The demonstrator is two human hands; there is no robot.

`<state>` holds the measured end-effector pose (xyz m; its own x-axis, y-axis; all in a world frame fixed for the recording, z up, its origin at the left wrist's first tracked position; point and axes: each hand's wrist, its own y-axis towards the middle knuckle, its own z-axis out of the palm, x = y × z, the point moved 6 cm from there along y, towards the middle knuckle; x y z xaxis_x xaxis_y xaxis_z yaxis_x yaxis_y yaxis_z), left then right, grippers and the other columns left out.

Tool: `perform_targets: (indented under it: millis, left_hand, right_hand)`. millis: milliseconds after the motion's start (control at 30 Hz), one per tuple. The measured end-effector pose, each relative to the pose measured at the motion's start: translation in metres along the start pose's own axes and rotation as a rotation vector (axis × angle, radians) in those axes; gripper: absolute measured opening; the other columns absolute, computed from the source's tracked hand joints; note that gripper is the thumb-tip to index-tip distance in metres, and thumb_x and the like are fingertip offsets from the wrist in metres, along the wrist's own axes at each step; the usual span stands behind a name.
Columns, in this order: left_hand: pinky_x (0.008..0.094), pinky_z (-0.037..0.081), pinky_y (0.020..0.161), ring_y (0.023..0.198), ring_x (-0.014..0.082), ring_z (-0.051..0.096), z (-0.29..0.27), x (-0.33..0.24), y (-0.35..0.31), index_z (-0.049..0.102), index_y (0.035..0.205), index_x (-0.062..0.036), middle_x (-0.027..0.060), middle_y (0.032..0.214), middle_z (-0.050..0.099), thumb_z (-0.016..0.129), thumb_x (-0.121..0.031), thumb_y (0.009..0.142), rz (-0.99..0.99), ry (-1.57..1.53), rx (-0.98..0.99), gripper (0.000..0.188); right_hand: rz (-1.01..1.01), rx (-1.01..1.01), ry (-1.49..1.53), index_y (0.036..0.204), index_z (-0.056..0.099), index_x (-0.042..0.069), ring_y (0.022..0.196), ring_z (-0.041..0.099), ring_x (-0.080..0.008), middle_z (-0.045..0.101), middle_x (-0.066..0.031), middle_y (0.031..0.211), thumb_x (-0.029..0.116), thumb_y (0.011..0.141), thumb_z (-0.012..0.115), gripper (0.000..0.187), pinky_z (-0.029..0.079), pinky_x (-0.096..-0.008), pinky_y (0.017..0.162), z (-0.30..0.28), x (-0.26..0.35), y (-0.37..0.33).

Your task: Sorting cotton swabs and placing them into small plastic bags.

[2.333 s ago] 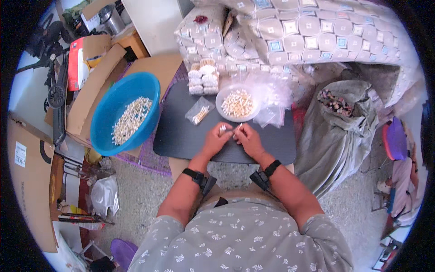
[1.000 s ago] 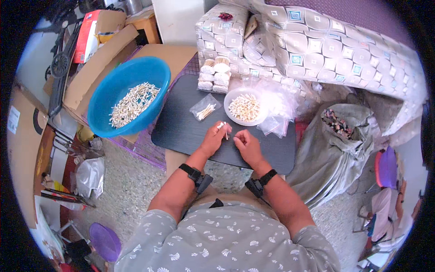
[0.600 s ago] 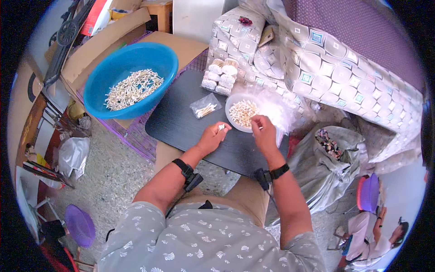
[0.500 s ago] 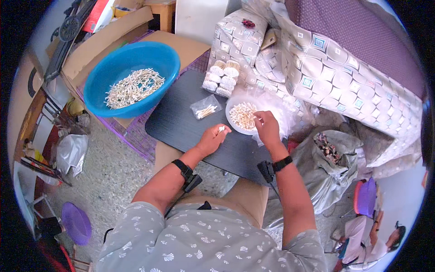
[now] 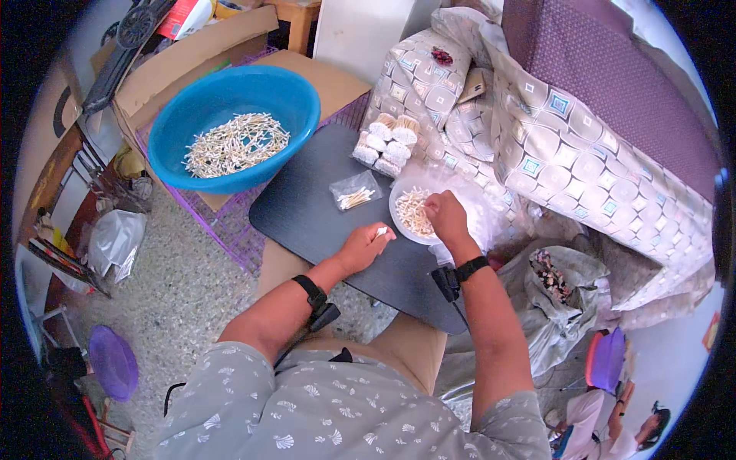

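My left hand (image 5: 366,247) is closed around a few cotton swabs (image 5: 382,231), their white tips showing past the fingers, just over the dark tabletop (image 5: 295,195). At the right side of a white bowl (image 5: 394,208), my right hand (image 5: 450,218) has its fingertips pinched together above the loose swabs (image 5: 414,210). Whatever lies in that pinch is too small to make out. A small clear bag (image 5: 355,192) with several swabs inside lies flat left of the bowl. Behind it stands a clear pack of bundled swabs (image 5: 386,144).
A large blue basin (image 5: 165,157) of loose swabs stands at the far left on cardboard. Clear plastic bags (image 5: 481,218) lie right of the bowl. Patterned cloth (image 5: 598,161) covers the furniture at right, with a grey sack (image 5: 506,307) below. Another person (image 5: 606,425) is at lower right.
The whole view has shifted slightly. My right fingers have drawn together over the bowl, and my left hand keeps its swabs in nearly the same place.
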<state>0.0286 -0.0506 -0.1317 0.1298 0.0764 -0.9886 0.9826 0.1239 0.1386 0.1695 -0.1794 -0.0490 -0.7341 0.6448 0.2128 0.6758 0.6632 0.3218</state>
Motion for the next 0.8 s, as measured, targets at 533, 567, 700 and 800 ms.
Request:
perform_targets:
  millis: [533, 567, 700, 800]
  left_hand:
    - [0.0240, 0.037, 0.054, 0.059, 0.0065, 0.043, -0.006, 0.003, -0.001, 0.060, 0.099, -0.0066, -0.0047, 0.065, 0.045, 0.048, -0.023, 0.097, 0.013, -0.050, -0.025, 0.021]
    - [0.0239, 0.036, 0.054, 0.059, 0.0063, 0.042, -0.004, 0.001, -0.002, 0.060, 0.099, -0.0065, -0.0049, 0.065, 0.045, 0.048, -0.023, 0.097, 0.008, -0.051, -0.020, 0.020]
    - [0.0244, 0.041, 0.056, 0.060, 0.0061, 0.047, -0.004, 0.002, 0.000, 0.063, 0.094, -0.0059, -0.0025, 0.064, 0.052, 0.052, -0.020, 0.094, -0.028, -0.028, -0.045, 0.018]
    - [0.0233, 0.039, 0.057, 0.063, 0.0053, 0.046, -0.001, 0.000, 0.002, 0.063, 0.097, -0.0065, -0.0052, 0.070, 0.052, 0.054, -0.024, 0.095, -0.008, 0.004, -0.026, 0.020]
  right_hand:
    - [0.274, -0.002, 1.146, 0.102, 0.044, 0.005, 0.075, 0.065, -0.0172, 0.065, -0.0139, 0.094, 0.015, 0.098, 0.043, 0.011, 0.055, -0.0282, 0.056, -0.029, 0.037, -0.036]
    - [0.334, 0.075, 1.172, 0.103, 0.044, 0.005, 0.074, 0.066, -0.0177, 0.065, -0.0138, 0.094, 0.014, 0.098, 0.044, 0.011, 0.055, -0.0285, 0.056, -0.018, 0.045, -0.052]
    - [0.432, 0.282, 1.204, 0.104, 0.046, 0.003, 0.075, 0.065, -0.0173, 0.063, -0.0119, 0.091, 0.010, 0.096, 0.046, 0.010, 0.056, -0.0281, 0.062, 0.034, 0.066, -0.102]
    - [0.411, 0.187, 1.249, 0.102, 0.050, 0.001, 0.078, 0.064, -0.0157, 0.062, -0.0093, 0.090, 0.005, 0.094, 0.050, 0.009, 0.057, -0.0281, 0.068, 0.065, 0.056, -0.116]
